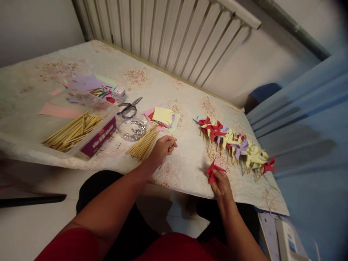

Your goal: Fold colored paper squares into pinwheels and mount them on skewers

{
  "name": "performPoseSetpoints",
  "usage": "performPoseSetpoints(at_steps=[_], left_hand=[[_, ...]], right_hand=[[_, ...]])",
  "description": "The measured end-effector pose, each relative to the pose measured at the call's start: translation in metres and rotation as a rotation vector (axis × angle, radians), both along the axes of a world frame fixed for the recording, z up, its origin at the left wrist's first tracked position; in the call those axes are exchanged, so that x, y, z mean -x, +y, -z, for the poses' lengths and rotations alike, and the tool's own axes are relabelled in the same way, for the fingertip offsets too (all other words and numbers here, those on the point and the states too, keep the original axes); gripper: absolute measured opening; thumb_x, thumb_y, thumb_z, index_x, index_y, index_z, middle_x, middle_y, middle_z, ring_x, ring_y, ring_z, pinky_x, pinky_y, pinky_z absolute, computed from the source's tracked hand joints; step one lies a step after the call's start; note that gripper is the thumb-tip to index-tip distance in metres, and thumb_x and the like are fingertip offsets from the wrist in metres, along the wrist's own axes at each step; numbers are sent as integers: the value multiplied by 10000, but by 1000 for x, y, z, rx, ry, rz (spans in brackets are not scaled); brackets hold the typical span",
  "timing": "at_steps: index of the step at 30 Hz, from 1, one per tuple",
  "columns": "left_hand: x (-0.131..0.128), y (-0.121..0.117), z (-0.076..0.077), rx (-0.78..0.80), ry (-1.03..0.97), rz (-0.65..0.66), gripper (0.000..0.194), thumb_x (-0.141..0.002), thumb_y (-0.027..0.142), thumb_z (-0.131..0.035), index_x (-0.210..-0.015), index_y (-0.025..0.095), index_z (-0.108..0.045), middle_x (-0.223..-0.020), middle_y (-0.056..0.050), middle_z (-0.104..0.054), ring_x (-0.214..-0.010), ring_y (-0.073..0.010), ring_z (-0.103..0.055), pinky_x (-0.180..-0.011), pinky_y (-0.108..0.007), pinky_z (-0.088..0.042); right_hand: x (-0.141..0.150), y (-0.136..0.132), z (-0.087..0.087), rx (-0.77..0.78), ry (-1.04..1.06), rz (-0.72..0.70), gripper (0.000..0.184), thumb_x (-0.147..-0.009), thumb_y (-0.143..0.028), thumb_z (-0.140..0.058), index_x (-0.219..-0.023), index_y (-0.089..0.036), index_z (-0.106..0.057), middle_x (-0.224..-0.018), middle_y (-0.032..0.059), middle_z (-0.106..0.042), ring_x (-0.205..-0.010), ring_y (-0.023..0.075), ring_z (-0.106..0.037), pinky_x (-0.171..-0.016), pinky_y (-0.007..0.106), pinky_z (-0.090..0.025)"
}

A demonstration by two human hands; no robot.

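Observation:
My left hand (162,149) is closed over the table, its fingers wrapped round a thin wooden stick (174,138); only short ends of the stick show. In my right hand (221,184), near the front edge, a red paper pinwheel (214,169) is pinched between thumb and fingers. Just left of my left hand lies a bundle of wooden sticks (143,144). Behind it sits a stack of coloured paper squares (163,116), a yellow one on top. Rows of finished-looking pinwheels (239,146) in red, yellow and purple lie on sticks to the right of my right hand.
A plastic box (96,139) of sticks stands at the left. Beside it are a clear round dish (132,128) of small metal pieces, scissors (130,108), a small white box (119,92) and paper scraps (85,82). A blue curtain (307,137) hangs at the right.

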State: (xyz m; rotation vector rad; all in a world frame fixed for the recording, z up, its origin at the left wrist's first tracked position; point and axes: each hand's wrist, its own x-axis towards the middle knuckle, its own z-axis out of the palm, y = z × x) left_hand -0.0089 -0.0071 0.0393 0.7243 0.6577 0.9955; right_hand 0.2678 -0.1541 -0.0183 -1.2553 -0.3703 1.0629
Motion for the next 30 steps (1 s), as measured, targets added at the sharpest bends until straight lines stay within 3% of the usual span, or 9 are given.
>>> performPoseSetpoints(at_steps=[7, 20, 30], left_hand=[[0, 2, 4, 8, -5, -1, 145, -774, 215, -615, -721, 159, -492, -589, 24, -537, -364, -11, -281, -384, -187, -119], [2, -1, -3, 49, -39, 45, 124, -776, 212, -638, -792, 131, -546, -628, 12, -551, -370, 2, -280, -398, -185, -113], [2, 1, 2, 21, -51, 41, 154, -770, 228, -637, -750, 153, -504, -599, 19, -554, -353, -2, -262, -390, -195, -114]], right_hand=[[1, 0, -1, 8, 15, 19, 254, -534, -190, -893, -653, -164, -670, -692, 7, -708, -630, 143, -691, -661, 275, -615], [1, -1, -2, 1, -24, -7, 262, -555, -200, -884, -645, -177, -639, -709, 4, -709, -648, 152, -698, -630, 273, -615], [1, -1, -1, 7, -9, 8, 238, -561, -183, -869, -651, -169, -650, -705, 6, -710, -649, 149, -696, -637, 272, -611]])
